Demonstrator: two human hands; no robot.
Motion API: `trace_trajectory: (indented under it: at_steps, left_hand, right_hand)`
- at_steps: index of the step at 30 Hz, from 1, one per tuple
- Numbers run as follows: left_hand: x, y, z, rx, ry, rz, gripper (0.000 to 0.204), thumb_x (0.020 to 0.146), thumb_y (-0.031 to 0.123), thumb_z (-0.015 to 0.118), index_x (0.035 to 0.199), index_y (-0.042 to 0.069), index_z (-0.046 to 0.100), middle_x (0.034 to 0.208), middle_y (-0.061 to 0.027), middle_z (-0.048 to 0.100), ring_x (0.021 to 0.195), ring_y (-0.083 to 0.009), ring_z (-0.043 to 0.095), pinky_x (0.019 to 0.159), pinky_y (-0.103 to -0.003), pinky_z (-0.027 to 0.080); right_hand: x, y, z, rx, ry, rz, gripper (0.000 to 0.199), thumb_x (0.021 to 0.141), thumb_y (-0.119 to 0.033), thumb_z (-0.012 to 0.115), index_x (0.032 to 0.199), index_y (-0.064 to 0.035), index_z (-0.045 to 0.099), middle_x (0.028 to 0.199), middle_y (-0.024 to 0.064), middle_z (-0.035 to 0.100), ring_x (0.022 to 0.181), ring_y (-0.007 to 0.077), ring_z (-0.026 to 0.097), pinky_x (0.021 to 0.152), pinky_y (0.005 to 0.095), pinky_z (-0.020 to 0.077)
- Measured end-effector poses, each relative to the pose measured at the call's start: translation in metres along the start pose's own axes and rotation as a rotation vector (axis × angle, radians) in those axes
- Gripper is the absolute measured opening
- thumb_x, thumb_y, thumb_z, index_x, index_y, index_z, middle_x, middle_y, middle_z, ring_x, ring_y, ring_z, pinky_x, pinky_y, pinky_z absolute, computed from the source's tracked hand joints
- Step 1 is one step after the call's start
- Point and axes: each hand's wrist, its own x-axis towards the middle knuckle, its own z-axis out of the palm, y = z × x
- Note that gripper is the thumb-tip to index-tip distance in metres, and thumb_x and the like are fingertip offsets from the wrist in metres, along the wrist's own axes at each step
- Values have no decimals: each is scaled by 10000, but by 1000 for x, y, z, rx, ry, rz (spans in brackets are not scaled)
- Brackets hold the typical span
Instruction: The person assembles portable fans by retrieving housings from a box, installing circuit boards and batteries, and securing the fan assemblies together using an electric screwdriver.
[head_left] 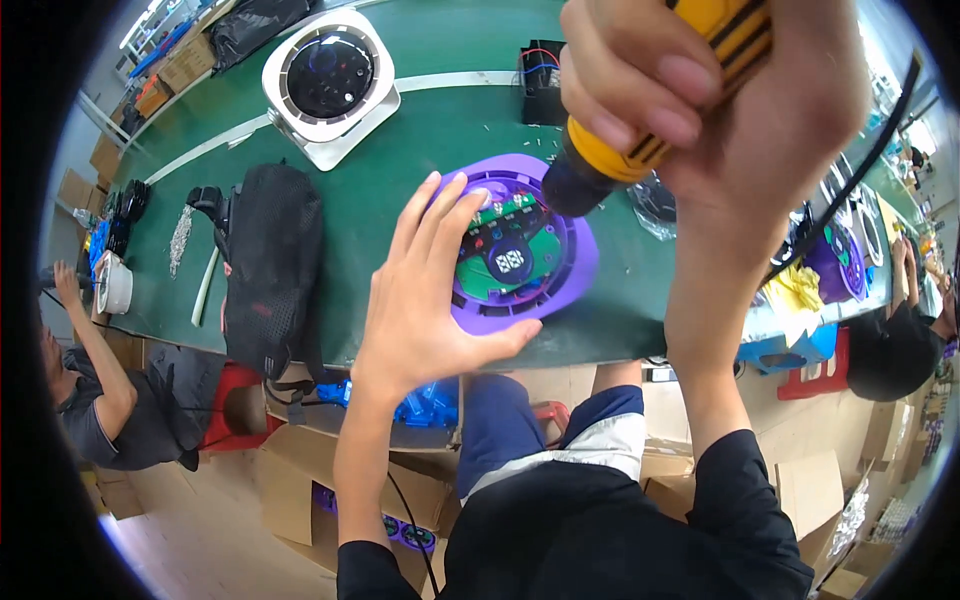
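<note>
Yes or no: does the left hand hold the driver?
No, the right hand grips the driver; the left hand touches the purple housing.

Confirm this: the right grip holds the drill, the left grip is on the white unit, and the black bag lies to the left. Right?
Not quite: the head view shows the left grip on the purple unit; the white unit stands apart, farther back. The right grip does hold the drill, and the black bag lies to the left.
</note>
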Motion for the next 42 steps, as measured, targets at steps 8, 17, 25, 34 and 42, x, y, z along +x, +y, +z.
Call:
trace_trajectory:
  at_steps: [8, 17, 25, 34, 42]
  left_hand:
    - [-21, -29, 56, -365, 411, 56, 1098, 577, 528, 908, 1445, 60, 426, 1559, -322, 276, 1398, -461, 405, 1118, -513, 399]
    - [-21, -32, 63, -576, 407, 48, 1184, 563, 489, 925, 1510, 91, 337, 1562, -337, 238, 1383, -435, 436, 1112, -501, 423]
    - [-21, -31, 63, -549, 409, 41, 1185, 564, 494, 926, 1504, 81, 335, 1554, -345, 252, 1385, -450, 429, 1114, -511, 413]
    - [-25, -32, 67, -585, 423, 37, 1189, 559, 476, 928, 1504, 76, 328, 1554, -345, 249, 1398, -464, 404, 1130, -524, 388]
    - [-29, 4, 14, -43, 334, -31, 585, 662, 254, 864, 1169, 43, 662, 1299, -191, 545, 1198, -403, 514, 996, -483, 450]
  right_hand:
    - [7, 8, 13, 2, -15, 101, 315, 954, -333, 667, 868, -47, 565, 485, -19, 448, 358, 89, 432, 369, 252, 417]
    - [0, 13, 27, -15, -36, 217, 319, 950, -333, 674, 863, -47, 565, 486, -18, 450, 360, 89, 434, 371, 250, 419]
    - [-1, 12, 24, -19, -62, 284, 321, 946, -333, 679, 858, -46, 565, 486, -18, 453, 362, 88, 436, 372, 249, 420]
    - [-1, 7, 14, -16, -82, 336, 325, 942, -334, 686, 853, -46, 565, 487, -18, 456, 364, 87, 438, 374, 248, 422]
    - [-6, -4, 5, 2, -91, 357, 328, 939, -334, 691, 848, -45, 565, 488, -18, 458, 365, 87, 439, 375, 247, 423]
